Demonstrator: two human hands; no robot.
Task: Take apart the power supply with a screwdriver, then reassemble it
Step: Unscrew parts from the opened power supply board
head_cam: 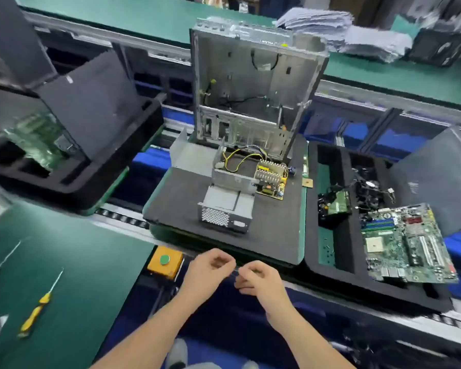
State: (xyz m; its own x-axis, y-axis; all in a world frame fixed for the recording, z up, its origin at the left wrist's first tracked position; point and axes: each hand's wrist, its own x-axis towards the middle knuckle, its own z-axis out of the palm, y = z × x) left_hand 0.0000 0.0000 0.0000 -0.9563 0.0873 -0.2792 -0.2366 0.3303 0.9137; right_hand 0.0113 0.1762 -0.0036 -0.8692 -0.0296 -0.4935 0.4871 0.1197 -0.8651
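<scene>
Power supply housing point(225, 206) sits at frame centre, below the tall open computer case point(250, 83), on a grey foam mat point(186, 198). A motherboard point(407, 241) lies at right. The supply's circuit board point(272, 179) rests just right of the housing. At lower centre the left hand point(210, 267) and right hand point(258, 280) nearly meet, fingers curled; whether they pinch anything is too blurred to tell. A yellow screwdriver point(36, 310) lies at lower left.

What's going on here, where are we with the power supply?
The power supply is apart on the black pad. Its housing sits open, and the circuit board lies out beside it with wires trailing. The screwdriver lies untouched on the green mat to the left. The left hand and right hand are close together at the pad's front edge, fingers curled. Whether they pinch something small is unclear.
</scene>
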